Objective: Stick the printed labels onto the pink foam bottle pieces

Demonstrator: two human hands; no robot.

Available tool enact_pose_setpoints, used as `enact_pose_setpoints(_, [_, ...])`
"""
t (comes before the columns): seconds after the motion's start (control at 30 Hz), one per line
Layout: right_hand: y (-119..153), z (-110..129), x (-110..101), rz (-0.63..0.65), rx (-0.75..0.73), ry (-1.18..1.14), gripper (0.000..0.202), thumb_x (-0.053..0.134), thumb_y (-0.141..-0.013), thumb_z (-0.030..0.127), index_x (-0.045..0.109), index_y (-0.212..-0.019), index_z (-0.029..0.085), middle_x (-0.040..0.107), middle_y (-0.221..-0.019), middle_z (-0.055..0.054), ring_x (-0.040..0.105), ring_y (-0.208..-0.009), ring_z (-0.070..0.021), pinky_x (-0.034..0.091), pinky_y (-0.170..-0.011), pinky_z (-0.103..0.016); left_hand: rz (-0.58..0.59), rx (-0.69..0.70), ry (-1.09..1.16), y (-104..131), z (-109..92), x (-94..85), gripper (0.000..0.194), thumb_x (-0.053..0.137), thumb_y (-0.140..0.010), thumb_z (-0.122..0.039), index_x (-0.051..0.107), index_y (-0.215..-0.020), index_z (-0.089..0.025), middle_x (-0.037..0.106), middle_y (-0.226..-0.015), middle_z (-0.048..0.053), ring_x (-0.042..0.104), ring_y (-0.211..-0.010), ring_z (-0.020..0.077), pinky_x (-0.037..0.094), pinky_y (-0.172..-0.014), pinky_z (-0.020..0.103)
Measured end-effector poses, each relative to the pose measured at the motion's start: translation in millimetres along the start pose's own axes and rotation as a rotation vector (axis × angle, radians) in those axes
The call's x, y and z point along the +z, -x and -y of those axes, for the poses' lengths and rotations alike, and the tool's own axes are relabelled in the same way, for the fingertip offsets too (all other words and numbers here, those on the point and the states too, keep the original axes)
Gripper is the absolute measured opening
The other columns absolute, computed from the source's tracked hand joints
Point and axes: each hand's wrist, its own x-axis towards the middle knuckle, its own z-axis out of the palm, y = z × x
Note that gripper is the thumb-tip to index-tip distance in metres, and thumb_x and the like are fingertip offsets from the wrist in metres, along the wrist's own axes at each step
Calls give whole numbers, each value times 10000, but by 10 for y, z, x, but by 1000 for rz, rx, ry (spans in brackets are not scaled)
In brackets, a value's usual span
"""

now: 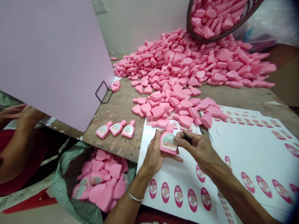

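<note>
My left hand [154, 154] is closed around a pink bottle-shaped piece [168, 150], held upright above the white sticker sheet with its neck at the top. On its front is a pale arched sticker with a small picture. My right hand [195, 145] is closed, its thumb at the sticker's right edge; a small dark tool [187, 137] shows between its fingers, its kind unclear. Under my hands the sticker sheet [146, 169] carries several oval pink labels [178, 196]. To the left on the table lie three stickered pink bottles [128, 129].
A big heap of plain pink bottles [177, 62] covers the table's back, below a tilted brown basket [189, 18]. More sticker sheets [240, 140] lie right. A green sack [63, 174] of bottles stands below the table edge. At left are a pink board [53, 59] and another person's arm [21, 137].
</note>
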Motion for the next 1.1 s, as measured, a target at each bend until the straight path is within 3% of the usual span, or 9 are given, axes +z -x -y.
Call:
enact_pose_setpoints(0.47, [-26, -64, 15, -6, 4, -6, 306, 653, -768, 482, 603, -762, 180, 560, -701, -3, 516, -642, -120, 456, -584, -238, -21, -6, 8, -11, -15, 1, 494, 410, -897, -554, 602, -1091, -142, 662, -807, 63, 649, -681, 173, 603, -623, 374])
enact_pose_setpoints(0.67, [-23, -72, 17, -12, 16, -3, 308, 647, -775, 485, 587, -765, 182, 519, -693, 8, 476, -635, -110, 430, -569, -229, 43, -10, 27, -21, -26, -15, 521, 356, -907, -576, 599, -1090, -154, 659, -805, 61, 648, -695, 169, 599, -644, 376])
enact_pose_setpoints(0.77, [-26, -65, 20, -22, 14, 10, 320, 643, -773, 495, 587, -766, 180, 511, -692, 4, 471, -632, -113, 432, -560, -236, 60, -3, 30, -10, -35, -19, 506, 418, -886, -573, 594, -1088, -144, 649, -809, 63, 646, -718, 177, 596, -673, 393])
enact_pose_setpoints(0.93, [-32, -67, 18, -15, 0, 13, 329, 637, -774, 504, 588, -769, 179, 527, -705, -5, 485, -638, -120, 444, -574, -244, 74, 43, -82, 33, -54, -16, 409, 709, -750, -371, 540, -1068, -178, 591, -822, 15, 610, -700, 145, 600, -661, 382])
enact_pose_setpoints(1.1, [-26, -65, 20, -16, 15, -1, 315, 644, -774, 490, 557, -734, 190, 498, -670, 22, 462, -615, -108, 414, -564, -233, 117, 71, -126, 43, -42, -23, 497, 771, -682, -233, 494, -1093, -194, 568, -823, -7, 572, -688, 107, 604, -639, 349])
